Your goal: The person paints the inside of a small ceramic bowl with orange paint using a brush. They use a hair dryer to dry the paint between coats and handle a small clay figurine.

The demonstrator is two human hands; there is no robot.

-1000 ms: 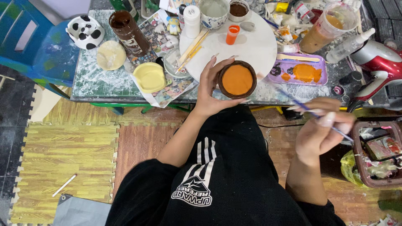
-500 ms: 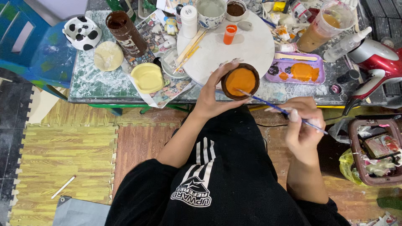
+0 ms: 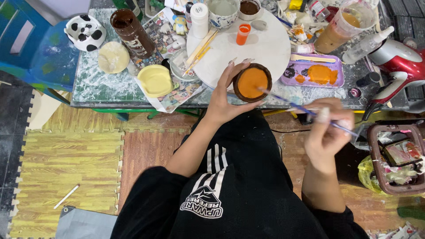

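Since a moment ago the right hand has swung its thin blue-handled paintbrush in; its tip now touches the orange-painted round brown clay bowl. Left hand fingers grasp the bowl at the bench's near edge. Light, even strokes would serve best. The brush's long axis points far-left.

— Where is free room on the table?

— Only the bare middle of my round white board. The small orange paint bottle stands on it; the purple rectangular palette tray blocks the right, the yellow shallow dish the left.
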